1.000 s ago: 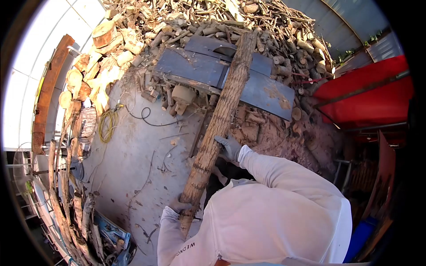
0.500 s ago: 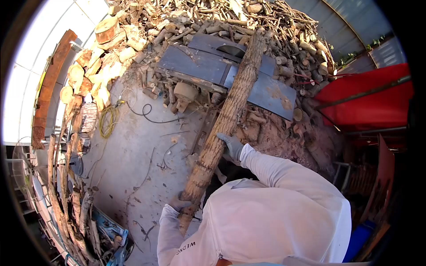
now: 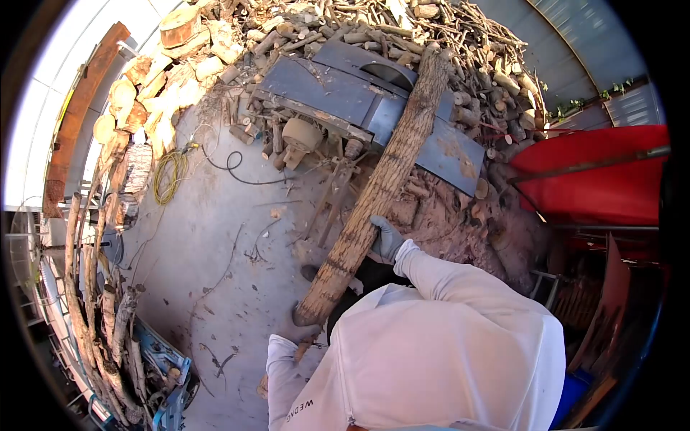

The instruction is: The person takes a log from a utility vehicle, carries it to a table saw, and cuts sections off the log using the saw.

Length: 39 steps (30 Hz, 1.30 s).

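A long, rough-barked log [image 3: 392,165] slants from the lower middle up to the right, its far part lying over the metal saw table [image 3: 309,90]. My left hand [image 3: 298,329], in a grey glove, holds the log's near end. Higher up on the right side of the log, my gloved right hand [image 3: 388,237] grips its edge, thumb on the bark. Just left of the log's far part, a round saw blade [image 3: 388,74] shows in the table. Below the near end, a thinner piece of wood is partly hidden by my left hand and sleeve.
Cut wood [image 3: 287,32] is piled behind the table. Split logs [image 3: 154,100] and a yellow cable coil [image 3: 170,176] lie at the left. Long branches [image 3: 86,309] stand at lower left. A red sheet [image 3: 596,176] hangs at the right. Twigs lie on the floor.
The log has shifted up and to the right, further across the saw table. My left hand has moved to its near end, and my right hand has moved rightward with it.
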Available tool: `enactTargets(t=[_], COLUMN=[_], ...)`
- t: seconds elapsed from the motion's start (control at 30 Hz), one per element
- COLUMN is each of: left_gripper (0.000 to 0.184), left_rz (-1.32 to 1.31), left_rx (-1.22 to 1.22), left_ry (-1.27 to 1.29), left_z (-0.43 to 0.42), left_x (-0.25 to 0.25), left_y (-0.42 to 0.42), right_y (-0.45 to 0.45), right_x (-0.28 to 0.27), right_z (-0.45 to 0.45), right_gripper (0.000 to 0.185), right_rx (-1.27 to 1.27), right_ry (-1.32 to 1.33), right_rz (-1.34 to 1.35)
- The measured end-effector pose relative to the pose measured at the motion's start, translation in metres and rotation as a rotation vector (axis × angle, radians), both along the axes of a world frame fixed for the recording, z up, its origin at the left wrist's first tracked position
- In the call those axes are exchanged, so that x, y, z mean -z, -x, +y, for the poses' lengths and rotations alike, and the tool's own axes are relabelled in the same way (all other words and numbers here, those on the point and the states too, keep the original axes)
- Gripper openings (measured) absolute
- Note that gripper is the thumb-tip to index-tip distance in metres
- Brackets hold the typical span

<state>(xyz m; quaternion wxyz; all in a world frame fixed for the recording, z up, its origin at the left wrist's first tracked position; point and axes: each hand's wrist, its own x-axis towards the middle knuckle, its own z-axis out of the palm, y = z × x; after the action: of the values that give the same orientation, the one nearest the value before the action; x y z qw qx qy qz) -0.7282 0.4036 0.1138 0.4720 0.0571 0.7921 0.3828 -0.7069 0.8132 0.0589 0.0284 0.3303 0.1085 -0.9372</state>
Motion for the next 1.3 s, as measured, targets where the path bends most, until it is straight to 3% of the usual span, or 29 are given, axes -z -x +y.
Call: enactTargets(t=[0.2,0.27,0.3,0.37,0.47,0.5,0.57,0.67,0.77,0.97,1.17,1.3], left_gripper=[0.143,0.142,0.142,0.130,0.120,0.117,0.112,0.110,0.109,0.107,0.107,0.107], left_rz=[0.087,0.239,0.242,0.238,0.169,0.144,0.169,0.154,0.195,0.173,0.076,0.063], left_rx=[-0.184,-0.012,-0.008,-0.269,-0.222,-0.209,-0.129,-0.154,-0.098,-0.075,-0.071,-0.040], left_ry=[-0.014,0.235,0.240,0.184,0.151,0.142,0.221,0.130,0.206,0.019,0.010,-0.011], left_z=[-0.050,-0.042,-0.040,-0.037,-0.051,-0.051,-0.027,-0.026,-0.016,-0.038,-0.032,-0.051], left_x=[0.033,0.012,0.014,0.030,0.050,0.045,-0.023,-0.028,-0.053,-0.016,-0.047,-0.025], left_y=[-0.062,-0.064,-0.072,-0.089,-0.089,-0.089,-0.065,-0.057,-0.049,-0.049,-0.029,-0.020], right_y=[0.001,0.006,0.008,0.009,0.009,0.008,0.010,0.018,0.025,0.036,0.048,0.042], right_x=[-0.005,-0.016,-0.018,-0.020,0.001,0.010,0.021,0.018,0.013,-0.027,-0.022,-0.045], right_z=[0.001,-0.001,-0.003,-0.004,-0.001,0.001,0.001,-0.005,-0.007,-0.009,-0.015,-0.013], right_gripper=[0.047,0.044,0.044,0.040,0.040,0.040,0.041,0.042,0.044,0.045,0.046,0.042], right_rx=[-0.025,-0.051,-0.048,-0.056,-0.066,-0.070,-0.094,-0.055,0.002,-0.019,-0.013,-0.070], right_ry=[0.015,-0.057,-0.051,-0.203,-0.172,-0.170,-0.201,-0.217,-0.218,-0.300,-0.586,-0.480], right_rz=[-0.016,-0.024,-0.021,-0.063,-0.070,-0.069,-0.053,-0.065,-0.098,-0.193,-0.313,-0.230])
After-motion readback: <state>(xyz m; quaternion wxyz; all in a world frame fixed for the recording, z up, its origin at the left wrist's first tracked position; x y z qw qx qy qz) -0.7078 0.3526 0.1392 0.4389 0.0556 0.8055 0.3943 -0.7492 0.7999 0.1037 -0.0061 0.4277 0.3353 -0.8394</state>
